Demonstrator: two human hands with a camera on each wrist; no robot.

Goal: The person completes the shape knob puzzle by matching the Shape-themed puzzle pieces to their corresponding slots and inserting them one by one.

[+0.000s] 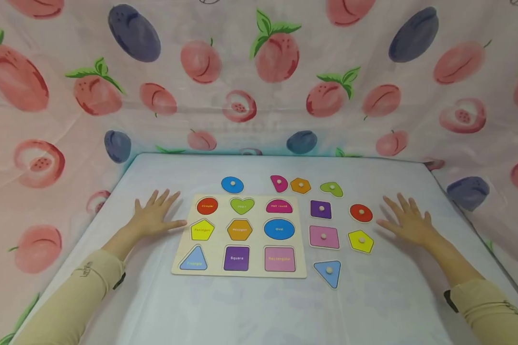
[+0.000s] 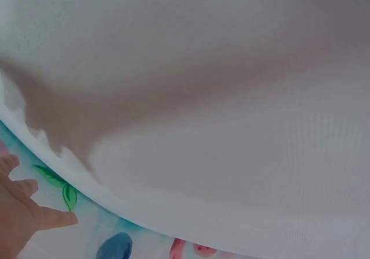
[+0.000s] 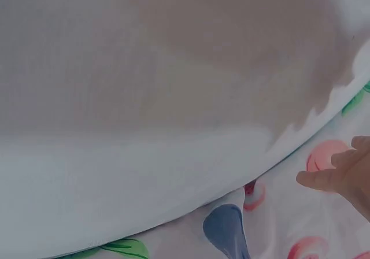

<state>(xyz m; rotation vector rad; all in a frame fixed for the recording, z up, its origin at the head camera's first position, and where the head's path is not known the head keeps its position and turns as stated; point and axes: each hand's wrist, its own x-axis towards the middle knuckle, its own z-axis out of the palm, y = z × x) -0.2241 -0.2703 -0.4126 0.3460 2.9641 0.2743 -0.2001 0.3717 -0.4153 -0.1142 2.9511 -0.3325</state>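
My left hand is spread with straight fingers beside the left edge of a pale puzzle board, its thumb close to that edge. Printed shapes with words, such as Circular and Square, fill the board. My right hand, fingers also spread, holds nothing; nearest to it are a red round piece and a yellow pentagon piece. Between them and the board lie a purple square, a pink rectangle and a blue triangle, all knobbed. Each wrist view shows only part of its hand.
Behind the board lie a blue oval piece, a magenta half-round piece, an orange hexagon and a green heart. A fruit-printed cloth stands around the white table.
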